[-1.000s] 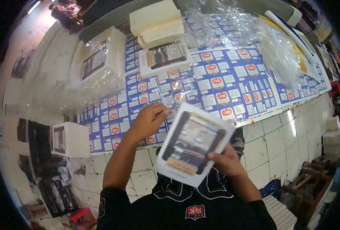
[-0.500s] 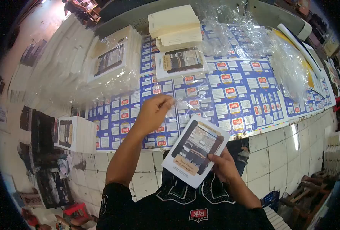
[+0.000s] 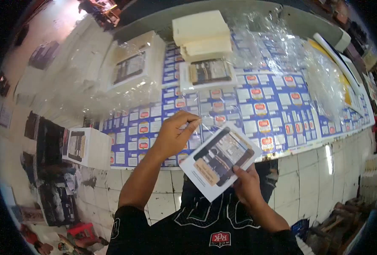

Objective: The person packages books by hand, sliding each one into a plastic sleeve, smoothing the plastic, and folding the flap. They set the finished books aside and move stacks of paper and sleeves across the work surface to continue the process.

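My right hand (image 3: 247, 185) grips the lower right edge of a white book (image 3: 218, 161), its thumb on the dark cover picture. My left hand (image 3: 178, 134) is pinched on the edge of a clear plastic sleeve (image 3: 218, 114), just above the book's upper left side. The sleeve is thin and see-through, so its full outline is hard to make out. Beyond it, another book (image 3: 207, 74) with the same kind of cover lies on the blue printed sheets (image 3: 260, 108), in front of a stack of cream paper pieces (image 3: 203, 34).
Plastic-covered stacks of books (image 3: 131, 66) fill the table's left part. Another book stack (image 3: 86, 148) stands at the near left corner. Crumpled clear plastic (image 3: 324, 85) lies at the right, beside a rolled white sheet (image 3: 337, 61). A red object (image 3: 82, 233) is at lower left.
The book has turned slightly and risen toward the plastic sleeve. My left hand has shifted a little right and down, still pinching. The whole view has moved slightly.
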A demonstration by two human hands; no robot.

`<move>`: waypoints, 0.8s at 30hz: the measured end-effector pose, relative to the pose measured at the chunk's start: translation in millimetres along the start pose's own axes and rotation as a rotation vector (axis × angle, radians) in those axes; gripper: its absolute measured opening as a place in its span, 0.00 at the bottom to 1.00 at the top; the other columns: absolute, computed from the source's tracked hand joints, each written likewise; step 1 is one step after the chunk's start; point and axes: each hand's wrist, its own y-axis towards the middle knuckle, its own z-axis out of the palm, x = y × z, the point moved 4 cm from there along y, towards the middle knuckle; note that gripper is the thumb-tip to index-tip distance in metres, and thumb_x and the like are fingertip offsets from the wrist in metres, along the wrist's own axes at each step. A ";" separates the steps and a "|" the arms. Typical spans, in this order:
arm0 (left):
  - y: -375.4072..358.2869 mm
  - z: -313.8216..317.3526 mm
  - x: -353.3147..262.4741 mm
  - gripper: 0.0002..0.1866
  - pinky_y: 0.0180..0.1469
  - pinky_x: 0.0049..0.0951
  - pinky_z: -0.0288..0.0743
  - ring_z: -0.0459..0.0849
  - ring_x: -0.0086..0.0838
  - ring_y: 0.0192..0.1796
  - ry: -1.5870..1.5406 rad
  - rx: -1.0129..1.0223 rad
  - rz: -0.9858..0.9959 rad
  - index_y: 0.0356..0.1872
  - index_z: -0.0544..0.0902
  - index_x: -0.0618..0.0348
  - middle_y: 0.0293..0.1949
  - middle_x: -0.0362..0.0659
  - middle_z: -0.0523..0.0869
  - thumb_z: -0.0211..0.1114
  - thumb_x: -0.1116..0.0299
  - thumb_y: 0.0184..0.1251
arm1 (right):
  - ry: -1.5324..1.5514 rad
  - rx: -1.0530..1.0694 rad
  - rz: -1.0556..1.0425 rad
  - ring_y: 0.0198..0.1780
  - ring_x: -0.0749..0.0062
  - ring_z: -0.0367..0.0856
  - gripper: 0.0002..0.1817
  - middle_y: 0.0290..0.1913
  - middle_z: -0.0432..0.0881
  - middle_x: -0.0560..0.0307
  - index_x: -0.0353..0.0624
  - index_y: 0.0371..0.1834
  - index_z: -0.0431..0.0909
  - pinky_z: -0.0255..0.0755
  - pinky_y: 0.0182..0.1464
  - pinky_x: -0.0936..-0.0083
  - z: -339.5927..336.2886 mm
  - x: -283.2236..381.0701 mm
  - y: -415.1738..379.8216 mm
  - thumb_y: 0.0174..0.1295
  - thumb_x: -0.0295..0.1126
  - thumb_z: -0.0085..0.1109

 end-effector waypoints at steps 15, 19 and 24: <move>-12.9 18.9 18.5 0.19 0.50 0.39 0.73 0.81 0.44 0.47 0.448 0.016 0.139 0.52 0.81 0.58 0.44 0.49 0.83 0.66 0.74 0.58 | -0.037 0.137 -0.031 0.41 0.75 0.79 0.32 0.52 0.75 0.56 0.44 0.70 0.50 0.73 0.30 0.81 0.2 -34.3 -5.1 0.67 0.29 0.57; -20.8 18.5 21.1 0.24 0.53 0.40 0.73 0.80 0.46 0.47 0.483 -0.001 0.164 0.58 0.78 0.58 0.40 0.49 0.82 0.66 0.76 0.56 | 0.109 -0.006 -0.141 0.43 0.75 0.78 0.29 0.54 0.73 0.55 0.44 0.67 0.53 0.75 0.32 0.78 -5.2 -14.1 -4.0 0.68 0.27 0.56; -41.2 9.7 39.3 0.28 0.47 0.34 0.77 0.83 0.36 0.40 0.373 -0.081 -0.162 0.61 0.76 0.59 0.38 0.47 0.82 0.70 0.77 0.55 | 0.154 -0.131 -0.141 0.45 0.74 0.77 0.26 0.54 0.74 0.58 0.45 0.68 0.58 0.70 0.33 0.78 -5.2 -8.1 -6.2 0.68 0.29 0.54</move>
